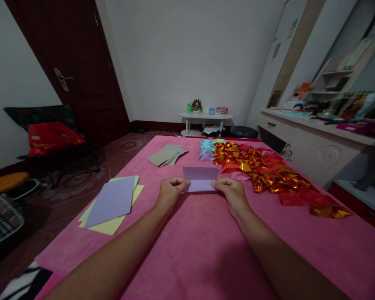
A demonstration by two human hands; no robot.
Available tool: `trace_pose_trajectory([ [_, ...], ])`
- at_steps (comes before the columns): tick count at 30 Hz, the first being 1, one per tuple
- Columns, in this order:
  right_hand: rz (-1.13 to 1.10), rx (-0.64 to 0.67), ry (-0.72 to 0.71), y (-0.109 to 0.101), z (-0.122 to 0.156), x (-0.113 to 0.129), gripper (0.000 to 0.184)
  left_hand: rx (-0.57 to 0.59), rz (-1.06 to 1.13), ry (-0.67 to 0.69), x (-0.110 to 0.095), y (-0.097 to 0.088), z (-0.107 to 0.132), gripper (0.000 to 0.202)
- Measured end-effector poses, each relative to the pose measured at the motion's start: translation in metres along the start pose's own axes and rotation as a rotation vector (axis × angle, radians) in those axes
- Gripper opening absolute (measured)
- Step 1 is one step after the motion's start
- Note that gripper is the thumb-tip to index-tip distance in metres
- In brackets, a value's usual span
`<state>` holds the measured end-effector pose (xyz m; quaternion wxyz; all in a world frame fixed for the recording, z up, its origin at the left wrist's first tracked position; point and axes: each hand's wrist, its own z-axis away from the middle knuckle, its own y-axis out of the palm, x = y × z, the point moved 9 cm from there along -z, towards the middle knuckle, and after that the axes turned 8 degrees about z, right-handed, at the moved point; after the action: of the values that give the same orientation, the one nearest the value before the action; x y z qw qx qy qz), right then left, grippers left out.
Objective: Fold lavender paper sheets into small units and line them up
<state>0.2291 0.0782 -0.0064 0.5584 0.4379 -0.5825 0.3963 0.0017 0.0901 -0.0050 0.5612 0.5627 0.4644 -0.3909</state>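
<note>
A folded sheet of lilac paper (201, 186) is held over the pink-covered table, its far flap standing up along a lengthwise crease. My left hand (170, 191) pinches the left end between thumb and fingers. At the right end, my right hand (233, 191) grips the paper the same way. Left of my hands lies a stack of coloured paper (112, 202), lilac on top with green and yellow showing beneath. Beyond it are fanned grey-brown sheets (167, 156). To the right spread many folded gold foil pieces (237, 154), with red ones among them and small blue and lilac ones alongside.
The pink cloth (187, 241) covers the table. A white side table (206, 115) with a flower pot stands by the back wall. A cluttered dresser (315, 137) is at right. On the left, a chair holds a red bag (53, 137) near the dark door (65, 62).
</note>
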Motion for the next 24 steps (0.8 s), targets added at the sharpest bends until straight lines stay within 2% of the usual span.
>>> trace_pose_trajectory([
  [9,0.005,-0.004,0.036,-0.001,-0.002,-0.003,0.021,0.012,-0.035,0.029,-0.001,0.000,-0.003,0.019],
  [16,0.159,0.076,-0.043,0.008,-0.003,-0.003,0.032,-0.023,-0.122,0.053,-0.004,-0.009,-0.007,0.023],
  [20,0.313,0.082,-0.082,0.011,-0.002,-0.002,0.033,0.023,-0.251,0.114,-0.008,-0.011,-0.007,0.020],
  [24,0.528,0.057,-0.130,0.014,0.002,0.003,0.028,0.079,-0.488,0.231,-0.017,-0.006,-0.004,0.016],
])
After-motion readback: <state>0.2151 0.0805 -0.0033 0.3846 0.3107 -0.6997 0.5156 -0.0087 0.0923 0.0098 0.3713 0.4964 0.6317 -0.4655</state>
